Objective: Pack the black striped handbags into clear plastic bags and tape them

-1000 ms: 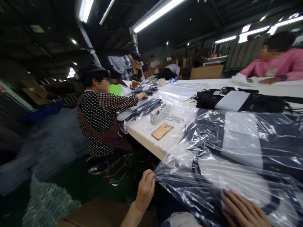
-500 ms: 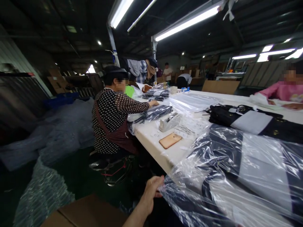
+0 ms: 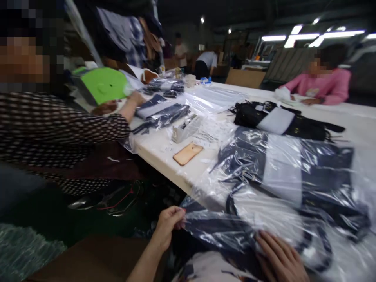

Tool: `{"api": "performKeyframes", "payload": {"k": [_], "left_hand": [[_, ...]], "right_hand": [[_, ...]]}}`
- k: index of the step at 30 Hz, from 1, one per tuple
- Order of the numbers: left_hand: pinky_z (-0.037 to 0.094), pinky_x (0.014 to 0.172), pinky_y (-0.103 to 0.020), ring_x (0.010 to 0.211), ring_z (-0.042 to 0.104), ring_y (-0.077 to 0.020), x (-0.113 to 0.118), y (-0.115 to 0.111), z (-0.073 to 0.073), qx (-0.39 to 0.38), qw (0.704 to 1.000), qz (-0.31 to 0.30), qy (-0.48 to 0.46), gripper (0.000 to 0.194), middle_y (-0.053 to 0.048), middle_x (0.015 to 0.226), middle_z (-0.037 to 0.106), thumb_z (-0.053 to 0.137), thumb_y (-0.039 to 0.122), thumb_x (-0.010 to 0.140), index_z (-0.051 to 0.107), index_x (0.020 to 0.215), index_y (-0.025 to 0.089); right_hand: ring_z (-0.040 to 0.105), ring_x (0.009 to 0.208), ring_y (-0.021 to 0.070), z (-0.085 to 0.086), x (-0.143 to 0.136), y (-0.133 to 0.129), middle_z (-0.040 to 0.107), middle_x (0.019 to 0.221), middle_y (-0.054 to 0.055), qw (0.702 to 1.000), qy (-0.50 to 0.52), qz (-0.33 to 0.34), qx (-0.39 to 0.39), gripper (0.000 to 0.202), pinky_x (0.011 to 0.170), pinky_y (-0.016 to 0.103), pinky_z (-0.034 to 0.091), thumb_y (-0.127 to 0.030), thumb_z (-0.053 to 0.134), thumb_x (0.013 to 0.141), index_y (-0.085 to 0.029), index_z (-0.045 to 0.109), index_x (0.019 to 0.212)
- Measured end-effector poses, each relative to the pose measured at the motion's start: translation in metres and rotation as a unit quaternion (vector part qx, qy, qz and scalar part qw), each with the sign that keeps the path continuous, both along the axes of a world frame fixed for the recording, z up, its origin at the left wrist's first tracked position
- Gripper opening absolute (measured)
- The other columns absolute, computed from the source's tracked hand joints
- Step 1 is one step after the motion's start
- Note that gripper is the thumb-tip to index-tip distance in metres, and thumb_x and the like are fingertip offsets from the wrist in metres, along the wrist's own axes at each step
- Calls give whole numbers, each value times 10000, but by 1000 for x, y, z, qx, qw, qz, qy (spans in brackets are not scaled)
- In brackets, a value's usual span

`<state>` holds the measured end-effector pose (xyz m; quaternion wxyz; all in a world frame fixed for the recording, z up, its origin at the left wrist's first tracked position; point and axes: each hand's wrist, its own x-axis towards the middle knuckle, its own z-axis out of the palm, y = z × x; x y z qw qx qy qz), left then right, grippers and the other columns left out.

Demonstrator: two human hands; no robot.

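At the near edge of the table, my left hand (image 3: 170,223) pinches the corner of a clear plastic bag (image 3: 216,229) with a dark navy item inside. My right hand (image 3: 280,254) grips the same bag's near side, its fingers laid over the film; the thumb is hidden. Just beyond, a flat navy item with a pale grey band (image 3: 283,168) lies under shiny clear film. Dark strap-like loops (image 3: 232,197) show through the plastic. A folded black item with a grey band (image 3: 276,119) rests behind it.
A phone (image 3: 187,153) and a tape dispenser (image 3: 185,128) lie on the white table (image 3: 158,156). On the left a person in a dotted sleeve (image 3: 64,121) reaches over another wrapped item. Across sits a person in pink (image 3: 326,84). A cardboard box (image 3: 88,258) stands low left.
My view has swung down and nearer the table. My right hand has come into view on the bag, while my left hand still holds its corner.
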<state>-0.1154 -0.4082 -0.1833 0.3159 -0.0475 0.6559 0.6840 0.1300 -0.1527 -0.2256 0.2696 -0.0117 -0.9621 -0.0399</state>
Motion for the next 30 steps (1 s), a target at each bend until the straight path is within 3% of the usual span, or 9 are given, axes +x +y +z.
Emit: {"api": "performKeyframes", "payload": {"k": [6, 13, 17, 21, 23, 25, 28, 29, 30], "left_hand": [[334, 432, -180, 425, 462, -71, -4, -1, 4, -23, 1000, 15, 13, 327, 20, 484, 556, 779, 389, 525, 605, 626, 132], [337, 405, -161, 426, 445, -55, -4, 2, 14, -39, 998, 36, 24, 349, 36, 494, 530, 814, 348, 466, 610, 627, 115], [322, 370, -161, 422, 436, -55, -5, 7, 36, -16, 998, 58, 14, 360, 44, 501, 514, 826, 296, 408, 597, 617, 115], [327, 370, -155, 422, 451, -55, 0, 48, 88, 41, 996, -5, 74, 311, 56, 505, 507, 796, 261, 483, 569, 652, 133], [328, 369, -153, 410, 462, -58, 5, 90, 111, 73, 989, -68, 109, 282, 61, 492, 507, 769, 255, 525, 555, 669, 142], [337, 372, -158, 405, 484, -72, 11, 144, 122, 91, 976, -151, 127, 249, 57, 468, 510, 733, 256, 560, 540, 668, 142], [340, 390, -162, 379, 491, -73, 21, 224, 113, 52, 952, -261, 148, 173, 43, 451, 533, 657, 211, 638, 499, 650, 142], [335, 396, -161, 369, 487, -68, 24, 246, 105, 23, 943, -295, 154, 157, 37, 456, 543, 635, 196, 666, 489, 650, 141], [330, 400, -161, 360, 482, -64, 27, 265, 96, -3, 933, -323, 160, 152, 32, 458, 548, 620, 184, 689, 480, 649, 140]], "right_hand": [[430, 1227, 266, 39, 6, -7, 483, 1339, 95, 989, -126, -24, -77, 543, 992, 429, 355, -389, 534, 845, -201, 418, 1341], [539, 982, 233, 102, -36, -22, 592, 1075, 134, 984, -72, 0, -165, 334, 837, 394, 442, -288, 482, 888, -158, 521, 1193], [525, 933, 214, 82, -79, -26, 563, 1094, 139, 970, -121, 87, -193, 325, 806, 372, 461, -222, 412, 909, -155, 509, 1211], [500, 983, 211, 50, -91, -22, 551, 1088, 126, 941, -117, 132, -288, 290, 869, 389, 437, -193, 410, 897, -172, 550, 1150], [511, 993, 199, 45, -89, -18, 569, 1050, 99, 892, -89, 135, -421, 246, 889, 376, 430, -239, 415, 898, -185, 565, 1084], [559, 910, 187, 48, -89, -13, 597, 968, 68, 794, -34, 90, -600, 233, 832, 361, 463, -325, 419, 893, -194, 548, 1036], [607, 746, 190, 57, -92, 3, 610, 833, 57, 579, 112, -35, -807, 385, 708, 354, 501, -527, 370, 868, -188, 505, 989], [616, 737, 195, 61, -93, 10, 610, 824, 62, 525, 157, -63, -834, 442, 692, 352, 502, -580, 359, 850, -185, 496, 995], [621, 747, 198, 64, -94, 18, 611, 831, 63, 497, 188, -84, -843, 477, 690, 347, 501, -610, 392, 822, -184, 487, 1016]]}}
